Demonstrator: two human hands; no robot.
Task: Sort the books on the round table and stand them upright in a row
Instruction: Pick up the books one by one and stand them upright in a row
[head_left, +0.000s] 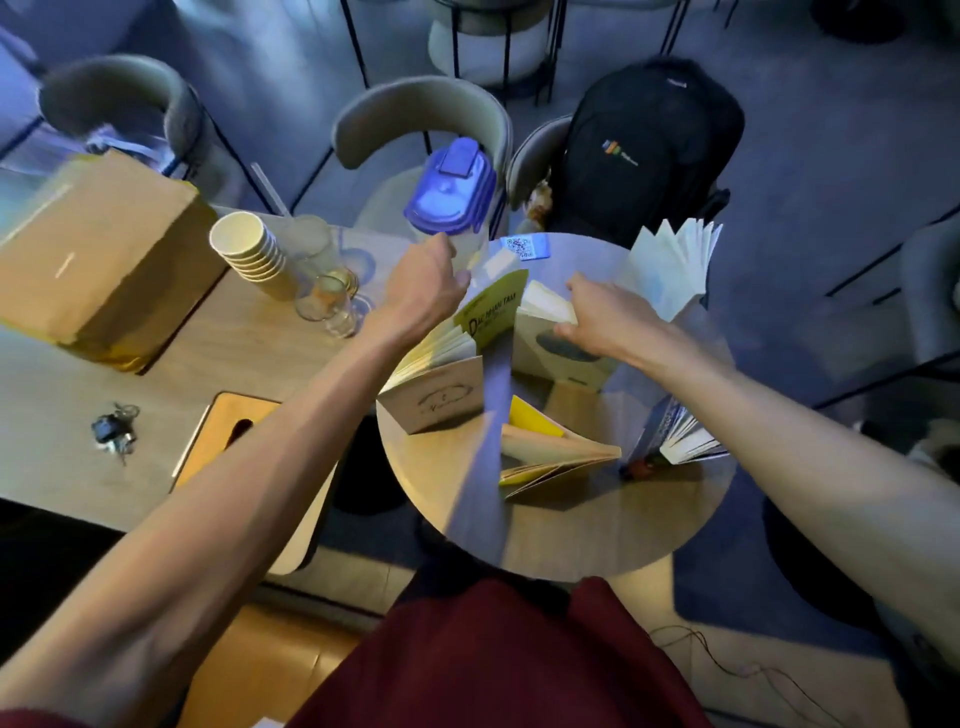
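- Here the round table (561, 525) carries five books spread about it, each standing fanned open on its edges, not yet in a row.
- My right hand (597, 322) lies on the cream book (550, 338) at the far middle, nearer to it than my left; its spine runs away from me.
- The yellow-covered book (491, 312) stands just left of it, beneath my left hand (426, 291).
- Right fingers (563, 330) curl over the cream book's pages, grasping them; my left is half-closed at the yellow cover's top edge, though whether it pinches I cannot tell.
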